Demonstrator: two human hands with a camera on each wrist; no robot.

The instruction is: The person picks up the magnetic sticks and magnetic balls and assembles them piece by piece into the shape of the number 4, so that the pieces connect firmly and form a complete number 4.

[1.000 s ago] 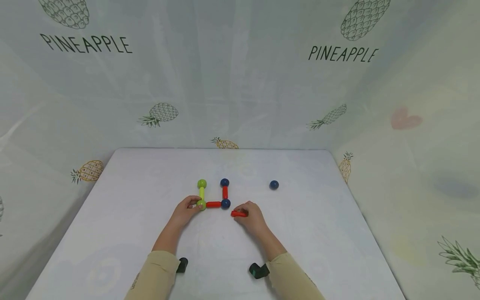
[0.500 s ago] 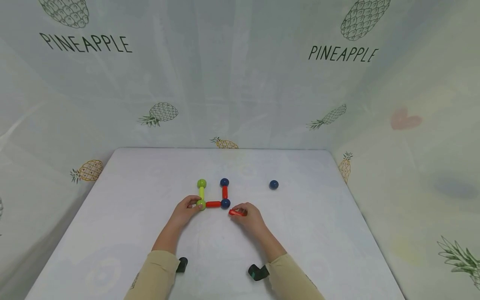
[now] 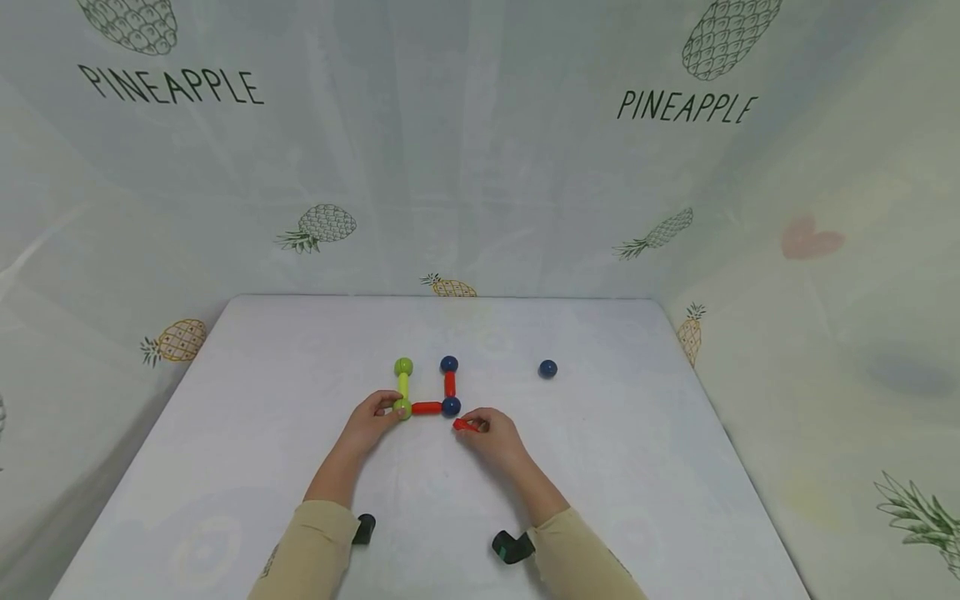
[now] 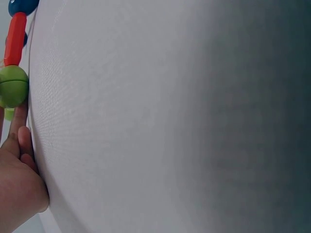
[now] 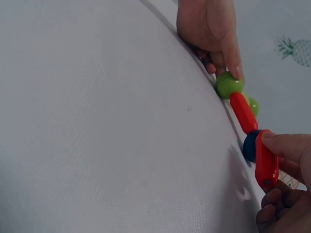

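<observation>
My left hand (image 3: pixel 375 421) pinches the near green ball (image 3: pixel 403 409) of a joined ball-and-rod toy piece. From that ball a yellow-green rod (image 3: pixel 403 386) runs back to another green ball (image 3: pixel 403 367). A red rod (image 3: pixel 427 408) links it rightward to a blue ball (image 3: pixel 451 407). Behind this blue ball, a second red rod (image 3: pixel 450 384) leads to a far blue ball (image 3: pixel 449 363). Between thumb and fingers, my right hand (image 3: pixel 497 437) holds a loose red rod (image 5: pixel 267 162), just front-right of the near blue ball. In the left wrist view the left hand is partly cut off.
One loose blue ball (image 3: pixel 548 368) lies toward the back right of the white table (image 3: pixel 615 467). Dark wrist devices (image 3: pixel 512 547) sit by both sleeves. A pale cloth (image 3: pixel 480 167) with pineapple prints hangs behind the table and at its sides.
My right hand has shifted slightly left with the red rod, closer to the near blue ball, and the rod has turned in the fingers. The left hand stays in place on the green ball.
</observation>
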